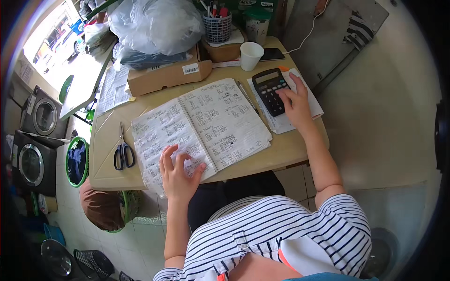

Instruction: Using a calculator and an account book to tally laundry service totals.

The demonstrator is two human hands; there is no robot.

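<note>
An open spiral notebook (225,122) full of handwriting lies on the yellowish table (108,145). My left hand (180,173) rests on its left page, fingers apart and slightly bent. My right hand (295,103) is over a black calculator (263,85), index finger bent at the keys and other fingers apart. Papers (314,105) lie under the calculator, and a pen (247,97) lies just left of it. Dark-handled scissors (125,157) lie left of the notebook. A white cup (251,58) stands behind the calculator, beside a dark phone (272,55).
A cardboard box (161,82), plastic bags (154,25) and a pen holder (217,27) occupy the table's back. Washing machines (33,164) stand at left, with laundry baskets (77,159) and a brown bundle (98,206) on the floor. A pale wall bounds the right side.
</note>
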